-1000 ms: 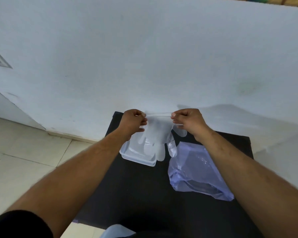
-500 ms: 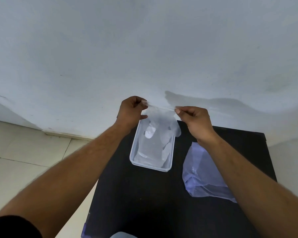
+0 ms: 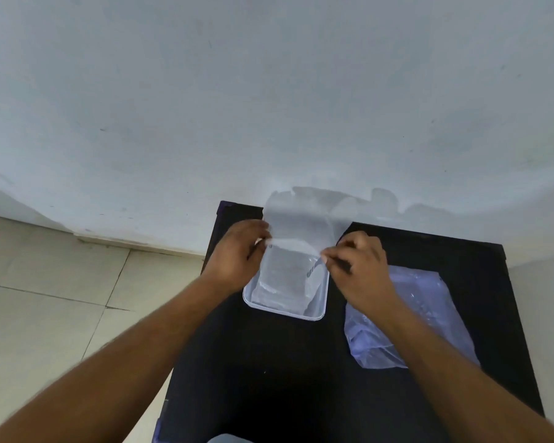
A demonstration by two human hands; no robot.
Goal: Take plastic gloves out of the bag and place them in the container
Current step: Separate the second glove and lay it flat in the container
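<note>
A clear plastic glove (image 3: 301, 219) is stretched between both hands over the far end of the clear rectangular container (image 3: 317, 316). Its fingers stick up and away toward the wall. My left hand (image 3: 240, 254) pinches the glove's left edge at the container's left rim. My right hand (image 3: 362, 266) pinches the right edge just right of the container. Other clear gloves lie flat inside the container. The pale violet plastic bag (image 3: 429, 302) lies flat on the black table to the right, partly under my right forearm.
The small black table (image 3: 269, 378) stands against a white wall (image 3: 269, 91). Beige floor tiles (image 3: 45, 314) lie to the left, past the table's left edge. A pale object (image 3: 227, 439) shows at the bottom edge of the view.
Both hands have dropped lower with the glove, from above the container's far end down to its rim. The glove's fingers, which hung down before, now point up toward the wall.
</note>
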